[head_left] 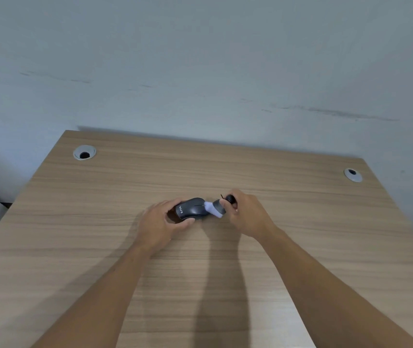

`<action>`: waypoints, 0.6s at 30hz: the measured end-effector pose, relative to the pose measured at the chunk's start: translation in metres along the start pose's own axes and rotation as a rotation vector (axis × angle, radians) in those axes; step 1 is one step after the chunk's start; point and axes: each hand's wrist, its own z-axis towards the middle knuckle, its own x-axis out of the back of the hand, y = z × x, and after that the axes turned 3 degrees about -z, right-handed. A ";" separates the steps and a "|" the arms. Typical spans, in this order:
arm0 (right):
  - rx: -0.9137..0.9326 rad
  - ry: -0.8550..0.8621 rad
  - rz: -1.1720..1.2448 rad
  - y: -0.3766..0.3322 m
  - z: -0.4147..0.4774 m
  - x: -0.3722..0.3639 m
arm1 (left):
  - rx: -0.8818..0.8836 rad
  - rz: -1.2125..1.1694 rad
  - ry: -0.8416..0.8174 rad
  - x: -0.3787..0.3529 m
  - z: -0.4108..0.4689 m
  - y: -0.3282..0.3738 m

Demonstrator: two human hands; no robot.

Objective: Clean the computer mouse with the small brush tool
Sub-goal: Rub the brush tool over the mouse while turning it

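From the head camera, a wooden desk (225, 259) with a pale grain filled the lower half of the view, its far edge set against a plain grey-blue wall (200, 59). A dark computer mouse (192, 208) lay on the desk top near the middle, turned sideways so that its button end pointed to the right and its rear, bearing small white lettering, pointed to the left. The left hand (161, 223) cupped the rear of the mouse, the thumb along the near side and the fingers curled over the far side, steadying it on the wood. The right hand (244, 213) was closed around the small brush tool (219, 208), a short grey and black barrel held between thumb and fingers, with a thin black loop or cord sticking up from its far end. The white bristle tuft (211, 209) at the tool's front pointed left and touched the button end of the mouse, close to the scroll wheel. Both bare forearms reached in from the bottom corners and cast shadows on the desk. Two round metal cable grommets were set into the desk near its back edge, the left grommet (84, 152) well away from the hands and the right grommet (352, 175) likewise.
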 end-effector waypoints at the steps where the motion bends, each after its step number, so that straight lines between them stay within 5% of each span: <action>1: -0.022 0.022 0.022 -0.002 0.000 0.003 | 0.006 -0.007 -0.003 0.000 0.000 0.000; 5: -0.026 0.095 0.151 -0.032 0.004 0.004 | 0.021 -0.053 -0.049 0.005 -0.001 0.008; 12: 0.075 -0.024 0.139 -0.061 -0.006 -0.019 | 0.070 -0.125 -0.059 0.008 -0.004 0.010; 18: 0.014 0.136 0.076 -0.055 -0.005 -0.012 | 0.068 -0.112 -0.056 0.008 -0.005 0.018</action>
